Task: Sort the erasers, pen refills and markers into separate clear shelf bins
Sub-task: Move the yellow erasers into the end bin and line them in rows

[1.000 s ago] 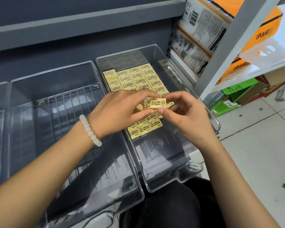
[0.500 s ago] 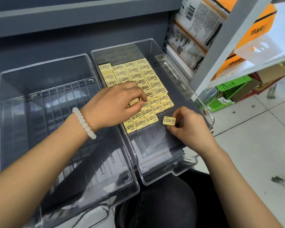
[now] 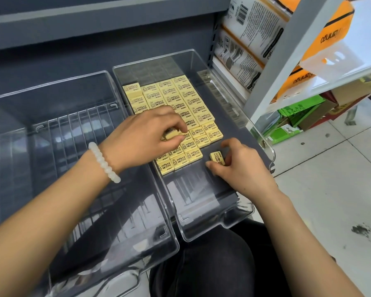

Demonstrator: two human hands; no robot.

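Clear plastic forms both shelf bins in view. The left bin (image 3: 51, 129) holds no stock that can be seen. The right bin (image 3: 229, 99) holds the eraser block (image 3: 180, 108), yellow printed erasers laid flat in close rows from the back wall toward the front.

Change of state: one second ago both hands were raised together over the block, passing a single eraser between their fingertips. Half a second ago the hands had separated and the right hand had lowered that eraser to the bin floor. The right hand has since stayed at the same spot, and the eraser now sits turned, its print running crosswise to the rows. Judgement: the eraser portion of the sort is well advanced; no pen refills or markers are in view, so those portions appear not yet started.

Left hand (image 3: 144, 138): fingers curled, pinching the held eraser (image 3: 172, 133) just above the left side of the block.

Right hand (image 3: 242, 168): thumb and fingers pinching the loose eraser (image 3: 217, 157), which rests on the bare floor of the right bin, just beside the front right corner of the block and not yet aligned with it.
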